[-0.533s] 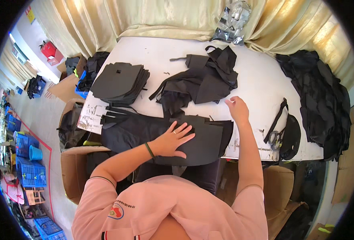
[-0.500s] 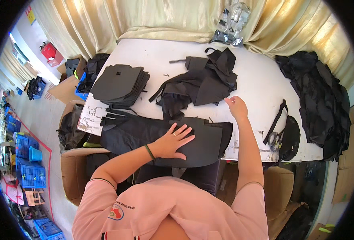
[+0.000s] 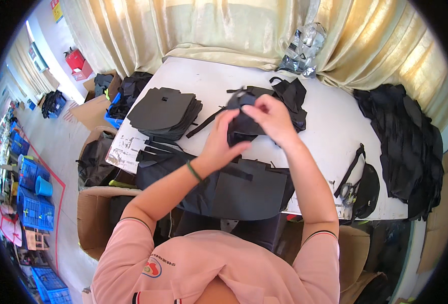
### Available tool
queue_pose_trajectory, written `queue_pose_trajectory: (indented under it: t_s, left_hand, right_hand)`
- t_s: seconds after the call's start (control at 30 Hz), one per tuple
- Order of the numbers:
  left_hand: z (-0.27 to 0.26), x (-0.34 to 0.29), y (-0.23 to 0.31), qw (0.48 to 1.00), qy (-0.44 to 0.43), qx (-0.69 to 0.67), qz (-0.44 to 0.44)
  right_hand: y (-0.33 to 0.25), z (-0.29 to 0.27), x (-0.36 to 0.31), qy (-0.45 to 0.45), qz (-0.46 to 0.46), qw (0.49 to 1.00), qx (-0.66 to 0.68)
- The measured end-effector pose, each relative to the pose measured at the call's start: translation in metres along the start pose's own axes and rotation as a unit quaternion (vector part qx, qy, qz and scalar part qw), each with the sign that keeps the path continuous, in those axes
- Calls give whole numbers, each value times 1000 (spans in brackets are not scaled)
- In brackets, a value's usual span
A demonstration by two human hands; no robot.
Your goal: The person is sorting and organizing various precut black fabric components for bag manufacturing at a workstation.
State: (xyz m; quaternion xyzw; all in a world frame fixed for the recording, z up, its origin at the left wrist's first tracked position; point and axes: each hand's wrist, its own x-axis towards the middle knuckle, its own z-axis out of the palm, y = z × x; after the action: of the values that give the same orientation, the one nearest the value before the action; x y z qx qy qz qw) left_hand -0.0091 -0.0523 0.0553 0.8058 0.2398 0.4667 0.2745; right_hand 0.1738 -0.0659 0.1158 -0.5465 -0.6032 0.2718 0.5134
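Note:
Above the middle of the white table (image 3: 330, 126), both hands are on a lifted black fabric piece (image 3: 240, 127). My right hand (image 3: 273, 119) pinches its upper right edge with thumb and fingertips. On its left side my left hand (image 3: 220, 146) curls round it, fingers at the top and thumb lower down. Just behind lie more black fabric pieces (image 3: 295, 99) in a loose heap, partly hidden by the right hand. Nearer to me, a flat dark panel (image 3: 249, 195) with a rounded front edge rests on black fabric (image 3: 183, 182) along the table's front edge.
A stack of dark panels (image 3: 160, 109) is at the left. On the right are scissors (image 3: 348, 195), a black pouch (image 3: 367, 190) and a large pile of black fabric (image 3: 398, 137). A clear plastic bag (image 3: 303, 48) stands at the back. Cardboard boxes (image 3: 94, 213) flank the table.
My left hand has risen off the flat panel and my right hand has moved left and away from me. Both have come together on a black fabric piece, now raised from the heap.

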Motion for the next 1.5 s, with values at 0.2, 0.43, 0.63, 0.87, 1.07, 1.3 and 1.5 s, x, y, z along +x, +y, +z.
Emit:
queue_pose_trajectory:
  t_s: [0.2,0.43,0.63,0.87,1.07,1.3,1.5]
  left_hand:
    - [-56,50,3,987,50,-150,-10]
    - [-131,77,55,966,-94,-227,76]
    - [-143,86,77,970,49,-212,108]
    - [-132,43,112,964,46,-260,28]
    - [-118,44,100,978,58,-193,49]
    - [-128,48,96,982,94,-120,112]
    - [-130,47,116,980,112,7,163]
  right_hand:
    - [-62,6,-28,11,-262,960,-99]
    - [-132,2,-31,0,-341,928,-150]
    - [-171,6,-28,91,-354,912,-186]
    - [-203,11,-26,124,-345,890,-272]
    - [-201,11,-31,19,-306,942,-141]
    - [-198,0,-38,175,-406,836,-325]
    - [-203,38,-75,98,-384,833,-386]
